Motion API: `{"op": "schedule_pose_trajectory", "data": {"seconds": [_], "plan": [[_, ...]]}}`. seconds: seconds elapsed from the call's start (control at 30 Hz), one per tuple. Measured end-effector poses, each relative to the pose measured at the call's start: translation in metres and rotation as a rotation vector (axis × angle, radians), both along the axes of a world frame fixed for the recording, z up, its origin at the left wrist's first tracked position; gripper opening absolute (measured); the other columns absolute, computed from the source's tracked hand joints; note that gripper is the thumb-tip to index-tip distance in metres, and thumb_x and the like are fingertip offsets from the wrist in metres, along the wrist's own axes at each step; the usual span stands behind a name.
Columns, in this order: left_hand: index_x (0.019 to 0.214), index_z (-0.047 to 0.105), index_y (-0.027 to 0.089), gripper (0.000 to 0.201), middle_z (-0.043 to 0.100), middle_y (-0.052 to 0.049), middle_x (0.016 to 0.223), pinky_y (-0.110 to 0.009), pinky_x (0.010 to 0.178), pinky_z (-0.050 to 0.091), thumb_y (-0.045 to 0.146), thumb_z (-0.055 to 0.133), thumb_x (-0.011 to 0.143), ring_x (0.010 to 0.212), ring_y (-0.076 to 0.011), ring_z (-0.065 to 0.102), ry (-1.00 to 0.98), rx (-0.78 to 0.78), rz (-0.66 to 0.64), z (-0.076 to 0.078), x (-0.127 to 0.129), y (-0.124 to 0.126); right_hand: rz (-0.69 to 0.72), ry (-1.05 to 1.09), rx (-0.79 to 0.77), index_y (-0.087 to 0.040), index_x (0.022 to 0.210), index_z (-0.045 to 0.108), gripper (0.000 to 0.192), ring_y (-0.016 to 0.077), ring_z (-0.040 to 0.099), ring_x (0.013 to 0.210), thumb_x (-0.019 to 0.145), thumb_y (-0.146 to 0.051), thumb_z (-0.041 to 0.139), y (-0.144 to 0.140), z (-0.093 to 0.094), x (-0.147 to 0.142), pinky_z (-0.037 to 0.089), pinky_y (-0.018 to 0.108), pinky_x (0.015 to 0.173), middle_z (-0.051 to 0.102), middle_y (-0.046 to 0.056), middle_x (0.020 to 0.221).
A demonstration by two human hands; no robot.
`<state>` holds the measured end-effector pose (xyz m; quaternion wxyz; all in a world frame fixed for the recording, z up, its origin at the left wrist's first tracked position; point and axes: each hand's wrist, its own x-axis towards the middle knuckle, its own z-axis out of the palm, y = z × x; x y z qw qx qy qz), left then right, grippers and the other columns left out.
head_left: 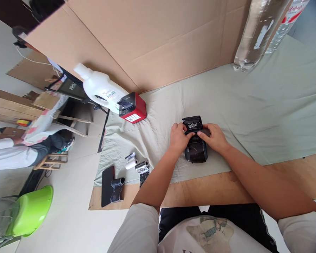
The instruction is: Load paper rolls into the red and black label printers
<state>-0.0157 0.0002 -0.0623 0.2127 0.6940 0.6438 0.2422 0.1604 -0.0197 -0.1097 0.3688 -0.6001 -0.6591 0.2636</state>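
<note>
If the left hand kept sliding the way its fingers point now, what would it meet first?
The left hand points right, across the black printer it already touches. Going on, it would meet the right hand, whose fingers lie on the same printer, almost touching the left. Depth looks level, so contact seems likely.

- The black printer [195, 140] is a small boxy device, lying flat on the pale green cloth [252, 105], near the cloth's front edge.
- Its lid stands open at the far end, showing a patterned white label inside.
- Its near end is glossy and dark.
</note>
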Motion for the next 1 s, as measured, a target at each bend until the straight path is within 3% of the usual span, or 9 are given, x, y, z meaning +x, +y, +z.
{"op": "schedule_pose_trajectory", "data": {"seconds": [0.13,0.23,0.33,0.43,0.57,0.67,0.8,0.9,1.0], "plan": [[0.079,0.049,0.021,0.032,0.053,-0.002,0.093,-0.038,0.085,0.049,0.03,0.079,0.075,0.087,-0.0187,0.058,-0.09,-0.027,0.051,-0.007,-0.001,-0.002,0.004,-0.016,-0.023,-0.019,0.106,0.063,0.042,0.0345,0.058,0.109,0.071,-0.041,0.067,-0.003,0.006,-0.003,0.045,0.053,0.098,0.068,0.013,0.106],[0.089,0.051,0.021,0.032,0.06,-0.004,0.094,-0.037,0.084,0.051,0.044,0.072,0.082,0.088,-0.0187,0.062,-0.35,-0.065,0.119,-0.016,-0.004,-0.006,-0.018,-0.004,-0.071,-0.019,0.106,0.063,0.039,0.0342,0.058,0.109,0.071,-0.037,0.064,-0.005,0.011,-0.006,0.045,0.053,0.099,0.068,0.012,0.106],[0.118,0.047,0.023,0.047,0.066,-0.009,0.115,-0.039,0.091,0.052,0.063,0.05,0.093,0.102,-0.0203,0.066,-0.723,-0.087,0.064,-0.025,-0.006,-0.012,-0.034,0.005,-0.095,-0.016,0.107,0.064,0.041,0.0346,0.058,0.109,0.072,-0.036,0.064,-0.006,0.012,-0.007,0.045,0.053,0.1,0.068,0.014,0.107],[0.133,0.042,0.026,0.063,0.062,-0.012,0.132,-0.041,0.1,0.05,0.072,0.021,0.096,0.117,-0.0208,0.063,-0.916,-0.101,-0.001,-0.029,-0.005,-0.018,-0.014,0.094,-0.072,-0.015,0.12,0.06,0.053,0.0345,0.057,0.114,0.075,-0.042,0.065,-0.008,0.011,-0.006,0.044,0.055,0.102,0.067,0.016,0.115],[0.123,0.052,0.024,0.072,0.062,-0.013,0.131,-0.042,0.102,0.05,0.073,0.008,0.094,0.12,-0.0213,0.062,-0.935,-0.056,0.015,-0.033,-0.002,-0.026,0.133,0.425,-0.066,-0.024,0.141,0.047,0.058,0.0282,0.055,0.126,0.087,-0.046,0.05,-0.009,0.006,-0.005,0.046,0.05,0.102,0.059,0.013,0.137],[0.104,0.058,0.022,0.065,0.065,-0.012,0.124,-0.044,0.103,0.05,0.071,0.016,0.096,0.117,-0.0219,0.062,-0.921,-0.003,-0.015,-0.039,-0.005,-0.03,0.106,0.537,-0.098,-0.026,0.135,0.051,0.047,0.025,0.058,0.122,0.093,-0.04,0.035,-0.009,0.004,-0.005,0.048,0.049,0.101,0.06,0.011,0.136],[0.104,0.057,0.022,0.046,0.063,-0.011,0.124,-0.042,0.103,0.049,0.065,0.046,0.092,0.117,-0.0217,0.062,-0.742,0.022,-0.038,-0.046,-0.012,-0.032,-0.062,0.207,-0.044,-0.022,0.115,0.064,0.043,0.0297,0.059,0.113,0.095,-0.05,0.038,-0.011,0.007,-0.005,0.046,0.053,0.101,0.066,0.014,0.119],[0.121,0.054,0.022,0.051,0.061,-0.013,0.127,-0.044,0.103,0.048,0.062,0.051,0.091,0.117,-0.0237,0.06,-0.583,0.023,-0.043,-0.045,-0.016,-0.033,-0.031,-0.067,0.009,-0.019,0.106,0.067,0.048,0.0354,0.056,0.112,0.092,-0.059,0.044,-0.015,0.011,-0.006,0.044,0.056,0.1,0.067,0.017,0.111],[0.128,0.054,0.021,0.052,0.061,-0.014,0.128,-0.048,0.108,0.042,0.059,0.048,0.094,0.123,-0.0265,0.054,-0.396,0.038,-0.125,-0.04,-0.019,-0.034,0.031,-0.151,-0.028,-0.018,0.105,0.066,0.049,0.0359,0.058,0.108,0.089,-0.061,0.05,-0.017,0.016,-0.006,0.046,0.055,0.097,0.068,0.017,0.106]]}}
